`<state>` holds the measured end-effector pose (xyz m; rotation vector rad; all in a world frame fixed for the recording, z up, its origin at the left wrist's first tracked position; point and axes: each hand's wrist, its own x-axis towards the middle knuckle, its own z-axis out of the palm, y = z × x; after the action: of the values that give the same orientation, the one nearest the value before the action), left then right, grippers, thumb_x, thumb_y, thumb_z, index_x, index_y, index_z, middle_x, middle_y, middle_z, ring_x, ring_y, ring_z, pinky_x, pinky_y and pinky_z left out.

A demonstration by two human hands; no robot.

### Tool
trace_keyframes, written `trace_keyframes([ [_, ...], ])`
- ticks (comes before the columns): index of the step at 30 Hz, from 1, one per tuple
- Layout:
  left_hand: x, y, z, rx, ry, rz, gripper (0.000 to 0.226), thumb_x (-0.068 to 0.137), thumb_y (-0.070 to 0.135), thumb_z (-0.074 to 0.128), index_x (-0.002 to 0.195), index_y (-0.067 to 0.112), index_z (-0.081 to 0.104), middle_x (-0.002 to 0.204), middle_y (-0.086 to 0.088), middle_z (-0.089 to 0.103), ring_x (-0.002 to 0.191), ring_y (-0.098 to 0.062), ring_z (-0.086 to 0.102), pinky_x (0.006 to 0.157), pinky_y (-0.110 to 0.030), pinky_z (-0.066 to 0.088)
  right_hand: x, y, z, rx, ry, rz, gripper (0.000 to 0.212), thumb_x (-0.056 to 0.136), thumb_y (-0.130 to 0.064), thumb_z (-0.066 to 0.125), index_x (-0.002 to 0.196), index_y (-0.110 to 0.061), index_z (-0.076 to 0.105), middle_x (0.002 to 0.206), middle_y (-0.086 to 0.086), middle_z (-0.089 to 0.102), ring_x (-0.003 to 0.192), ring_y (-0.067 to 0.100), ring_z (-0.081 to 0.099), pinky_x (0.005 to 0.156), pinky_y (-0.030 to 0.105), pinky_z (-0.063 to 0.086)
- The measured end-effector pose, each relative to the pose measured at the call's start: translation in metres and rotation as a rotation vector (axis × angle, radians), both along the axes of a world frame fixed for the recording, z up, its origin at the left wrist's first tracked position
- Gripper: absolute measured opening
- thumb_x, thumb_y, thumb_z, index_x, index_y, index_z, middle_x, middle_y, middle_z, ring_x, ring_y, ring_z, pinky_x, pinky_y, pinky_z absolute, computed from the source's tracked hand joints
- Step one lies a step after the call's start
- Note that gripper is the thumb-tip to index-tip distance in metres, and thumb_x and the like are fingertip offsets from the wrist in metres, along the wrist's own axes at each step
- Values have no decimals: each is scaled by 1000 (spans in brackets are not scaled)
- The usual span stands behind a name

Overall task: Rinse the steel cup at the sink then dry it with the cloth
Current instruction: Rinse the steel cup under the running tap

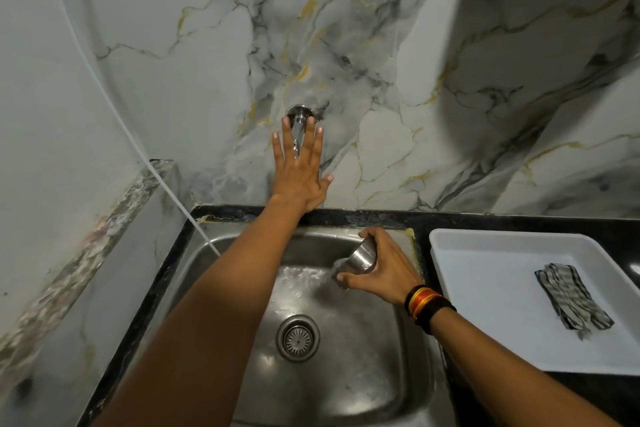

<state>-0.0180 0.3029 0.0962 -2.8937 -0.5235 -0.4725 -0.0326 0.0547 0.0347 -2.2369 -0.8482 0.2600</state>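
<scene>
My right hand (382, 269) grips the small steel cup (362, 256), tipped on its side with its mouth toward the lower left, over the back right part of the steel sink (391, 367). Water pours from the cup into the basin. My left hand (299, 170) is flat with fingers spread over the chrome wall tap (300, 114), which shows between the fingers; it holds nothing. A folded black-and-white striped cloth (573, 296) lies in the white tray (485, 274) to the right of the sink.
The sink drain (298, 338) sits mid-basin. A black counter edge (381, 218) frames the sink. A thin white cord (166, 184) runs down the left wall into the sink corner. A marble ledge (86, 246) stands on the left.
</scene>
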Motion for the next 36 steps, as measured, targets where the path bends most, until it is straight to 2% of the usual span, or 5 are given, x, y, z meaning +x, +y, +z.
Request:
trace_keyframes([
  [6, -1, 3, 1, -11, -12, -31, 106, 105, 67, 43, 171, 12, -18, 179, -17, -24, 161, -57, -20, 126, -68, -16, 3, 29, -4, -54, 168, -28, 90, 73, -64, 79, 146, -29, 41, 135, -6, 52, 116, 16, 56, 90, 30, 47],
  [16, -2, 6, -4, -11, -65, -71, 107, 102, 69, 45, 172, 12, -12, 181, -15, -18, 162, -58, -16, 126, -69, -16, -3, 50, -26, 194, 1162, -448, 77, 55, -75, 84, 113, -26, 69, 118, 15, 70, 96, 34, 76, 77, 57, 63],
  [21, -1, 8, -4, -25, -57, -80, 108, 102, 71, 46, 173, 12, -11, 181, -16, -17, 161, -58, -16, 127, -70, -13, -18, 49, -43, 260, 1446, -497, 81, 67, -77, 76, 119, -15, 69, 112, 22, 74, 88, 42, 76, 57, 44, 64],
  [26, -1, 5, -2, -33, -34, -78, 107, 103, 70, 45, 172, 12, -13, 181, -16, -19, 161, -58, -18, 127, -71, -12, -30, 46, -54, 364, 1612, -564, 80, 70, -72, 77, 123, -14, 61, 120, 28, 66, 99, 52, 71, 81, 62, 60],
  [36, -3, 4, 2, -59, -1, -54, 107, 104, 70, 43, 172, 11, -15, 180, -15, -21, 160, -59, -20, 127, -72, -13, -32, 34, -41, 392, 1587, -672, 78, 78, -71, 71, 129, -14, 54, 111, 27, 62, 84, 48, 72, 45, 51, 60],
])
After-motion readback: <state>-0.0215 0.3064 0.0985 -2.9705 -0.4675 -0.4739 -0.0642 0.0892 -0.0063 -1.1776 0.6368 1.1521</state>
